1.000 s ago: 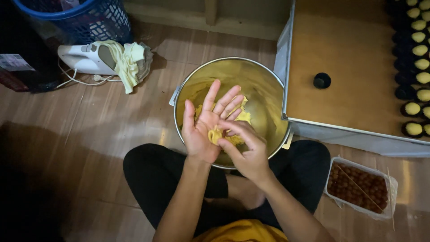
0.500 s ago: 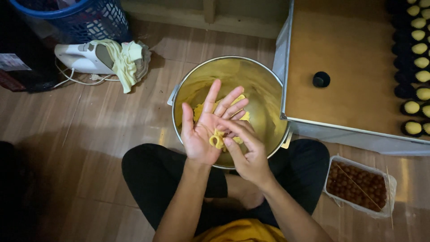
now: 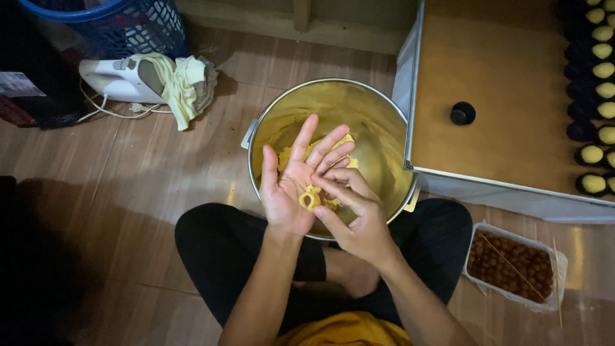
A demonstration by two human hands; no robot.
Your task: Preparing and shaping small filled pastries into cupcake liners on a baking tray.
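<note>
A metal bowl (image 3: 384, 134) is set on the floor beside a low tray (image 3: 512, 109), with a tub of brown filling (image 3: 512, 266) nearby. A small yellow dough piece (image 3: 311, 197), curled and soft, is held on the open left hand (image 3: 291, 186) above the bowl and pinched by the right hand (image 3: 359, 218)

Two hands are showing: left hand (image 3: 291, 186), right hand (image 3: 359, 214). One dough piece (image 3: 311, 197) is lying between them. One metal bowl (image 3: 378, 128) is sitting on the floor, one dough mass (image 3: 288, 155) lying in it. One tray (image 3: 506, 109) is standing at the right, one black cap (image 3: 462, 113) resting on it. Seven yellow balls (image 3: 590, 154) are showing in dark cups along its right edge; further cups there are too dark to count. One clear tub (image 3: 516, 266) is holding brown balls, too many and too small to count. One stick (image 3: 512, 269) is lying across it. One blue basket (image 3: 122, 22), one white mixer (image 3: 118, 80) and one yellow cloth (image 3: 182, 83) are lying at upper left.
</note>
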